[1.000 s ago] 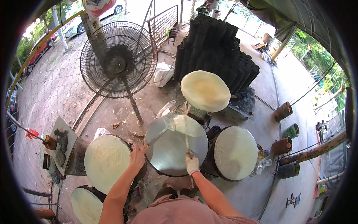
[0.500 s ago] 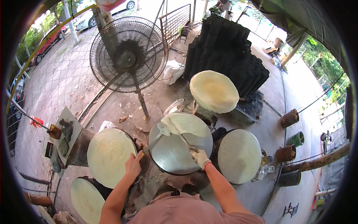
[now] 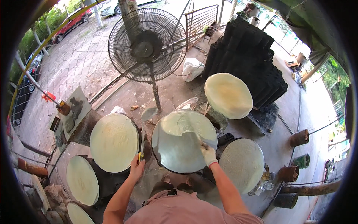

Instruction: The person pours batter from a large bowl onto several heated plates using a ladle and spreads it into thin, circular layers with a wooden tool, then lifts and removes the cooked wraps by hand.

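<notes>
My right hand [image 3: 208, 154], in a pale glove, is closed on the handle of a spreading stick [image 3: 198, 137], which is smeared by motion. The stick reaches over the round griddle [image 3: 173, 153] in front of me. Pale batter [image 3: 186, 121] covers the far part of that griddle, while its near part shows bare metal. My bare left hand [image 3: 137, 168] grips a scraper by its yellow handle [image 3: 140, 156]. The scraper's blade [image 3: 149, 113] points away from me, in the gap between the middle griddle and the left pancake [image 3: 114, 143].
More round pancakes lie on griddles at the right [image 3: 242, 164] and lower left [image 3: 82, 180]. A stack of pale round sheets [image 3: 228, 95] stands beyond the middle griddle. Behind are a standing fan [image 3: 143, 48] and piled black coal cylinders [image 3: 242, 56]. Glass jars [image 3: 266, 186] sit at the right.
My left hand has drawn the scraper back from over the batter to the griddle's left side. The right hand's stick has swung across the batter. The whole view has shifted.
</notes>
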`<state>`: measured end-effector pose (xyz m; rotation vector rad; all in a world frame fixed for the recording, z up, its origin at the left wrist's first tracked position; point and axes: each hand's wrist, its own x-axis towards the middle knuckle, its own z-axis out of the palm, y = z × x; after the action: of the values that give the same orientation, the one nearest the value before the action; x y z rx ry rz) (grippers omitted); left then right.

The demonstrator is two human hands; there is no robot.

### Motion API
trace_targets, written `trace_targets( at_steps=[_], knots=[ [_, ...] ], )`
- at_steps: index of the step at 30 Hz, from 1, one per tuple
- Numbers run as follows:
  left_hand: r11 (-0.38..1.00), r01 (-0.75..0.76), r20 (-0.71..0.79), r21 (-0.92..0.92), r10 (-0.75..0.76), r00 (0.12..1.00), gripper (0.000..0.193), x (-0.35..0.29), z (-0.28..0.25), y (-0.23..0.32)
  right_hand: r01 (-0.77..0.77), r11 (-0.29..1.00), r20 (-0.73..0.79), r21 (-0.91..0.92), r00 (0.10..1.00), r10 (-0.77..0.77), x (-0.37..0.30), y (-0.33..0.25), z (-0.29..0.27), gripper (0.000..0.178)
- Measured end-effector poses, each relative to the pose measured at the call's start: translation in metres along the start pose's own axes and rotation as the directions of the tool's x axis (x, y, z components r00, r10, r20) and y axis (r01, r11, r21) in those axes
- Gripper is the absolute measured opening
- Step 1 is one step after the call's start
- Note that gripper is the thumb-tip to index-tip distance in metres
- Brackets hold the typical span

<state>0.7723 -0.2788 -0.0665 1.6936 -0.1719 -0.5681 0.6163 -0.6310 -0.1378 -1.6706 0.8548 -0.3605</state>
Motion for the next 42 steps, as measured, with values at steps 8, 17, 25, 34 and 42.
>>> trace_targets(
  at_steps=[8,17,25,34,42],
  knots=[
    [0.962,0.156,-0.097,-0.225,-0.182,0.979,0.026,-0.045,0.028,0.016,-0.22,0.973,0.368,-0.077,0.9,0.233,0.012,-0.018,-0.029,0.026],
    [0.966,0.164,-0.23,-0.197,-0.209,0.95,0.019,-0.074,0.054,0.004,-0.518,0.847,0.677,-0.12,0.581,0.451,0.022,-0.014,-0.031,0.023],
    [0.989,0.151,-0.325,-0.011,-0.146,0.934,0.025,-0.105,0.071,-0.023,-0.363,0.904,0.646,-0.227,0.638,0.418,0.081,-0.047,-0.015,0.024],
    [0.649,0.032,-0.128,0.76,0.101,0.987,0.039,-0.196,0.088,-0.045,-0.534,0.836,0.403,0.126,0.798,0.448,0.059,-0.028,-0.076,0.019],
    [0.519,0.09,-0.136,0.85,0.052,0.989,0.039,-0.227,0.105,-0.032,-0.385,0.842,0.673,-0.378,0.509,0.536,0.038,-0.029,-0.048,0.028]
  ],
)
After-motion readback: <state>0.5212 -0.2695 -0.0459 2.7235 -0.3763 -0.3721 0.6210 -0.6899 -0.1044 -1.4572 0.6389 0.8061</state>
